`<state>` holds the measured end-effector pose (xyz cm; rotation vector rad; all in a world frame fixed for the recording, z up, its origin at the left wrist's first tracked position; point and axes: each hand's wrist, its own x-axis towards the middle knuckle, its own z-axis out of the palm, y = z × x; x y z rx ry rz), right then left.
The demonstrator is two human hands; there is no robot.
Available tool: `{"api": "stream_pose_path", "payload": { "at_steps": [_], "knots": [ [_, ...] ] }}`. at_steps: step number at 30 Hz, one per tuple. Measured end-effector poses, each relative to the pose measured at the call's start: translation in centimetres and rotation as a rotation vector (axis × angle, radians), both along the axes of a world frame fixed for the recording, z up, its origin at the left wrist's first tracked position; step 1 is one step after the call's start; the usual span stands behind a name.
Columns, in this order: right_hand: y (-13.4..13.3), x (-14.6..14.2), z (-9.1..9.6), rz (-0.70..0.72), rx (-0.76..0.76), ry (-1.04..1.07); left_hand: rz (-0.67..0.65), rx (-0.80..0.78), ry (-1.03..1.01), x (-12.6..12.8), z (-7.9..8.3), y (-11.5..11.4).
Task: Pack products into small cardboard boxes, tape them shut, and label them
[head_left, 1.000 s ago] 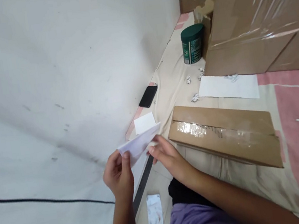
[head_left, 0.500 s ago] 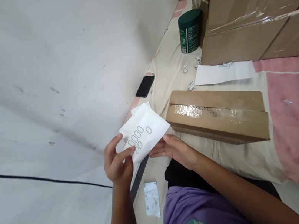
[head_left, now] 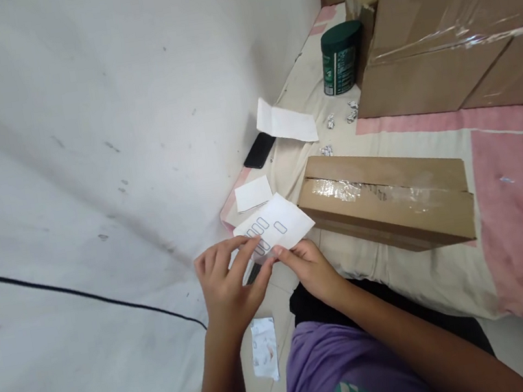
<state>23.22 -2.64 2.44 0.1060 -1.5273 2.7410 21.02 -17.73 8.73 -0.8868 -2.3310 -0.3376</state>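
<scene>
A small white paper sheet (head_left: pixel 291 217) with several blue-outlined rounded rectangles is in front of me. My right hand (head_left: pixel 316 273) grips its near edge, thumb on top and fingers underneath. My left hand (head_left: pixel 229 279) reaches over the sheet from the left with fingers apart; the index fingertip touches the drawn shapes and the thumb is by the near edge. Just beyond lies a second white paper (head_left: pixel 253 194). A creased white paper (head_left: pixel 293 124) leans near the wall, beside a black phone (head_left: pixel 259 150).
A taped cardboard box (head_left: pixel 384 197) rests on the bed to the right. Behind it are larger plastic-wrapped cartons (head_left: pixel 452 23), a green tub (head_left: pixel 342 59) and crumpled foil bits (head_left: pixel 327 151). The wall (head_left: pixel 87 150) borders the left. A printed packet (head_left: pixel 265 349) lies on the floor.
The long white paper that lay by the large carton is now farther left, near the phone. My hands and the sheet have shifted slightly right, and my right thumb now presses on its near edge.
</scene>
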Motion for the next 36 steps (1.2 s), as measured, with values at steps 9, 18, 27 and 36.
{"api": "stream_pose_path", "payload": {
  "at_steps": [9,18,27,36],
  "knots": [
    [0.4,0.5,-0.2,-0.010,0.251,0.179,-0.087,-0.049,-0.039,0.0,-0.1,0.0],
    [1.6,0.6,0.0,-0.035,0.639,0.328,-0.139,0.079,-0.348,0.1,0.0,-0.7],
    [1.8,0.5,-1.0,-0.059,0.697,0.418,0.030,0.346,-0.381,-0.6,-1.5,-1.3],
    [-0.7,-9.9,0.5,-0.048,0.310,-0.002,0.169,0.567,-0.383,-0.5,-2.2,-4.1]
  ]
}}
